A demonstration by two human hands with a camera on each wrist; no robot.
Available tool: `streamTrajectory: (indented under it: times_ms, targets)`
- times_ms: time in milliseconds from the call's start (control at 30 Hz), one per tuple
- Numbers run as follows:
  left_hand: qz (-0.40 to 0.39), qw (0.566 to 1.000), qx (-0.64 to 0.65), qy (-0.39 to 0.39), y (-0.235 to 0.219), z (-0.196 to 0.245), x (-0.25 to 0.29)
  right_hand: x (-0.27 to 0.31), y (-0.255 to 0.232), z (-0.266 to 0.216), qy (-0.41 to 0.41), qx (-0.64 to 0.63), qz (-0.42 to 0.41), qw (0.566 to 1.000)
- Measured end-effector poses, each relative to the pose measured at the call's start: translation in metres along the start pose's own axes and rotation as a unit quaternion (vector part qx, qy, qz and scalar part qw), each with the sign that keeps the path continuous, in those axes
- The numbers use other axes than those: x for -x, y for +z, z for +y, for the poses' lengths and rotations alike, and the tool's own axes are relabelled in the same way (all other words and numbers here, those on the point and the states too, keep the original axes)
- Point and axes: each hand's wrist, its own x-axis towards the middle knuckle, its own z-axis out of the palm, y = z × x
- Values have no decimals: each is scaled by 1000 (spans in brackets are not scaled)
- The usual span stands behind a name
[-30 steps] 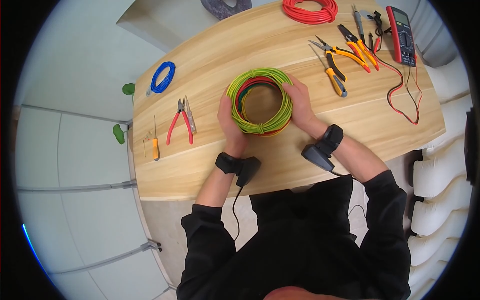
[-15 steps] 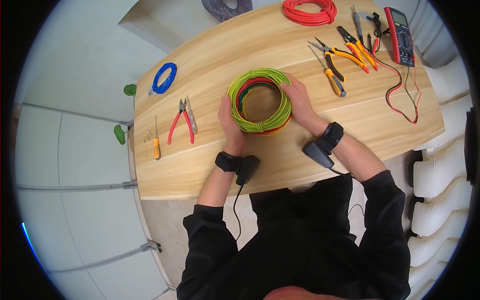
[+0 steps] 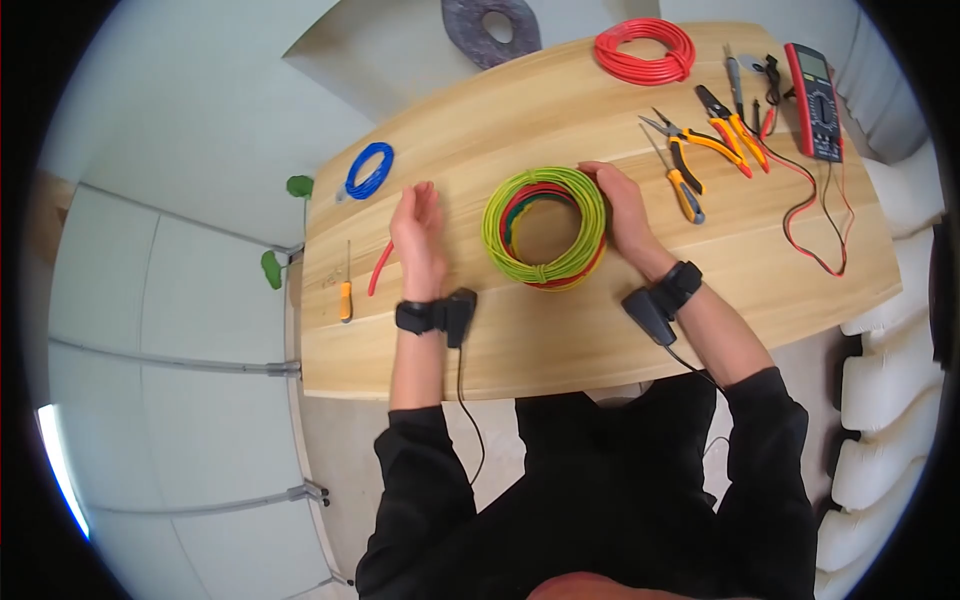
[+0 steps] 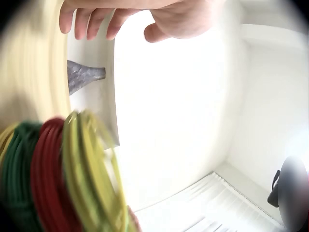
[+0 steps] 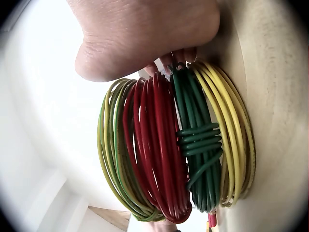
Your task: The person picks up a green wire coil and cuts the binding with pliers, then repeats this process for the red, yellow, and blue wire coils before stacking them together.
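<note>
Several wire coils lie stacked on the table. The yellow-green coil is on top; below it the right wrist view shows a red coil, a dark green coil and a yellow coil against the tabletop. My left hand is off to the left of the stack, holding nothing, fingers apart and loosely bent in the left wrist view. It covers most of the red-handled pliers. At the stack's right side, my right hand rests against the coils with its fingers extended; the coils partly hide its fingertips.
A blue coil and small screwdriver lie left. Toward the back right are a red coil, a larger screwdriver, orange-handled pliers, a cutting tool, a soldering iron and a multimeter with leads.
My left hand has let go of the stack and moved left over the red-handled pliers. My right thumb has come off the top coil. The head view has shifted.
</note>
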Motion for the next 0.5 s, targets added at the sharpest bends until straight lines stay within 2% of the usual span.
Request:
streamTrajectory:
  times_ms: [33, 100, 133, 167, 200, 233, 300, 333, 400, 433, 500]
  targets:
    - [6, 1000, -3, 4, -4, 11, -13, 1, 0, -1, 8, -1, -1, 1000]
    - [-33, 986, -156, 49, -9, 32, -39, 1, 0, 1, 11, 1, -7, 1000]
    - [-32, 986, -157, 52, -12, 42, -51, 0, 0, 2, 12, 4, -13, 1000]
    - [-27, 950, -292, 110, -15, 50, -65, 1, 0, 2, 14, 7, -17, 1000]
    - [-22, 892, -420, 167, -21, 56, -79, 1, 1, 0, 12, 5, -17, 1000]
    - [-22, 891, -421, 169, -25, 61, -93, 2, 2, -3, 13, 4, -14, 1000]
    - [39, 739, -632, 231, -43, 61, -123, 4, 5, -4, 14, 2, -10, 1000]
    - [38, 739, -631, 232, -56, 58, -139, 4, 5, -3, 6, 8, -8, 1000]
    - [21, 682, -706, 190, -80, 47, -172, 3, 4, -1, -5, 18, -3, 1000]
    - [18, 684, -704, 191, -85, 41, -180, 3, 5, 1, 3, 9, -2, 1000]
    - [24, 654, -744, 134, -89, 31, -186, 3, 5, 1, 9, 4, 2, 1000]
